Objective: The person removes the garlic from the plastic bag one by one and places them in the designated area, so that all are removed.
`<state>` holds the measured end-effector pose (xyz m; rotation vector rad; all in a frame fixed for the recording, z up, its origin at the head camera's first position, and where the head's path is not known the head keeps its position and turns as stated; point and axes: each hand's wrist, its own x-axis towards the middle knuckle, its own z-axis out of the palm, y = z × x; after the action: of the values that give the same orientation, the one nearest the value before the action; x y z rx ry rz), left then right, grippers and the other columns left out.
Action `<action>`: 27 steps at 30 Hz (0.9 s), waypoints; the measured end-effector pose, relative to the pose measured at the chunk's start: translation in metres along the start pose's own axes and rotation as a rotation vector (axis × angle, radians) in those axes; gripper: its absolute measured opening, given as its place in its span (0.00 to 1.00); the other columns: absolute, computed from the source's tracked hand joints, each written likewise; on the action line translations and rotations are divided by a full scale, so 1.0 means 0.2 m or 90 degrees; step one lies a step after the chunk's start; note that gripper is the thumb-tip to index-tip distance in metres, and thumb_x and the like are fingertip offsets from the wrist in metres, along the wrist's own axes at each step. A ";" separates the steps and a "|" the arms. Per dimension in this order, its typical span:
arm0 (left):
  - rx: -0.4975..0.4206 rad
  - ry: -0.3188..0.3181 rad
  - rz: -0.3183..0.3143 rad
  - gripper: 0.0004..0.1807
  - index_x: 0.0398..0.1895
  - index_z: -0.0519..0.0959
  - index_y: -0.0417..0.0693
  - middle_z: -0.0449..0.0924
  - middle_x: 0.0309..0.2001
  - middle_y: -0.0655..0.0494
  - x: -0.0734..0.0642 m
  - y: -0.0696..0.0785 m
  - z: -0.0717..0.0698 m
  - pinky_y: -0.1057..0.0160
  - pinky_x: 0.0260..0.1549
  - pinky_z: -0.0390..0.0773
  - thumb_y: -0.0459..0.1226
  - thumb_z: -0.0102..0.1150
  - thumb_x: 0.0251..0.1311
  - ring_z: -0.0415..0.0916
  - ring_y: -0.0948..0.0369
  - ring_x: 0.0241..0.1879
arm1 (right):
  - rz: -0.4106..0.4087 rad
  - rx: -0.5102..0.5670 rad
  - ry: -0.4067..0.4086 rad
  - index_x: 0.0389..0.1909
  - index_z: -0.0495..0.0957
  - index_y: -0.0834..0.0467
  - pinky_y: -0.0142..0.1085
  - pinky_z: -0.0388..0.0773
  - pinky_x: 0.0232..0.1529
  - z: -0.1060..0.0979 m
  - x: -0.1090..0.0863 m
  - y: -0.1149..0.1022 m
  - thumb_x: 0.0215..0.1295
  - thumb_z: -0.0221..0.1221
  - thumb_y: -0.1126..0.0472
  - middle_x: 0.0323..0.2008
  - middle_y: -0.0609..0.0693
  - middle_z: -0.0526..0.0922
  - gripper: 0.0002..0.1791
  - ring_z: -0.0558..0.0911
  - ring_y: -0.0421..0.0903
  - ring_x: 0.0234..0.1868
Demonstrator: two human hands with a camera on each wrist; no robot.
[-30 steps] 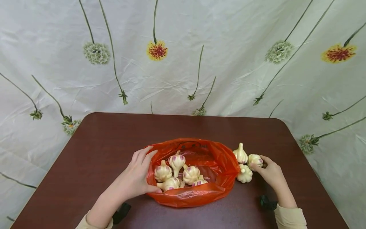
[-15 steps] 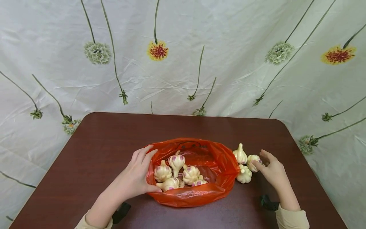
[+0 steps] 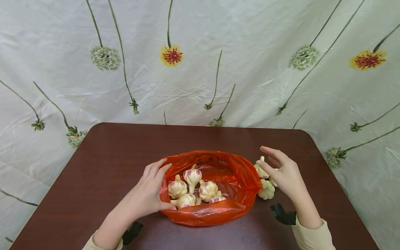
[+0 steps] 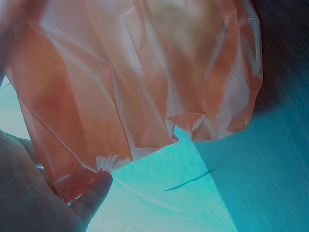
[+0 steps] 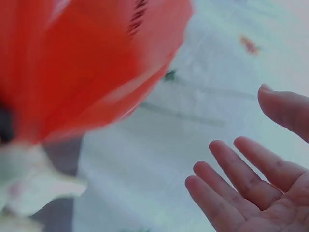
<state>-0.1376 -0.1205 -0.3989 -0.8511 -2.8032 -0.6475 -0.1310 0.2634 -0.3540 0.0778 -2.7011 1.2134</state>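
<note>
A red plastic bag (image 3: 215, 213) lies with its mouth wide apart and several garlic bulbs (image 3: 192, 176) inside. My left hand (image 3: 148, 191) holds the bag's left rim, thumb at the near edge and fingers at the far one; the left wrist view shows the thumb hooked on the plastic (image 4: 120, 96). To the bag's right sits a small cluster of garlic, its nearest bulb (image 3: 266, 190) in plain sight and another partly hidden by my right hand (image 3: 285, 173). That hand hovers with fingers spread, nothing between them; the right wrist view shows its bare palm (image 5: 270, 203).
Everything stands on a dark brown table (image 3: 125, 142) with rounded far corners. Behind it hangs a pale cloth (image 3: 193, 86) printed with flowers. A dark band (image 3: 282, 213) is on the right wrist.
My right hand has let go of the garlic bulb at the right, risen, and moved left toward the bag over the cluster. My left hand and the bag stay put.
</note>
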 end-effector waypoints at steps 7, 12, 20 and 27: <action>-0.001 0.004 -0.002 0.63 0.66 0.64 0.34 0.60 0.69 0.37 0.01 0.00 0.00 0.42 0.59 0.72 0.53 0.85 0.25 0.57 0.41 0.65 | -0.067 0.056 -0.047 0.60 0.78 0.53 0.48 0.79 0.54 0.08 0.05 -0.17 0.63 0.66 0.58 0.59 0.52 0.81 0.23 0.80 0.55 0.60; 0.004 0.009 0.000 0.62 0.66 0.65 0.34 0.61 0.68 0.37 0.01 0.00 0.01 0.42 0.59 0.72 0.53 0.85 0.25 0.57 0.41 0.65 | -0.097 0.064 -0.108 0.57 0.79 0.54 0.49 0.78 0.57 0.17 0.10 -0.25 0.61 0.67 0.60 0.56 0.51 0.83 0.22 0.82 0.53 0.58; -0.001 0.007 -0.003 0.62 0.66 0.65 0.35 0.61 0.69 0.38 0.00 0.00 0.02 0.43 0.59 0.73 0.52 0.86 0.25 0.57 0.42 0.65 | -0.097 0.036 -0.204 0.56 0.81 0.53 0.48 0.78 0.57 0.37 0.15 -0.26 0.62 0.67 0.56 0.54 0.49 0.84 0.21 0.82 0.53 0.57; 0.008 0.014 0.006 0.62 0.66 0.65 0.34 0.61 0.68 0.38 0.00 0.00 0.02 0.43 0.58 0.74 0.52 0.86 0.24 0.58 0.41 0.64 | -0.121 0.010 -0.266 0.55 0.80 0.55 0.46 0.79 0.55 0.48 0.16 -0.20 0.63 0.66 0.56 0.51 0.50 0.85 0.20 0.83 0.49 0.55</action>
<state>-0.1372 -0.1190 -0.4029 -0.8497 -2.7790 -0.6332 -0.1716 0.1649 -0.3810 0.6423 -2.9376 1.2782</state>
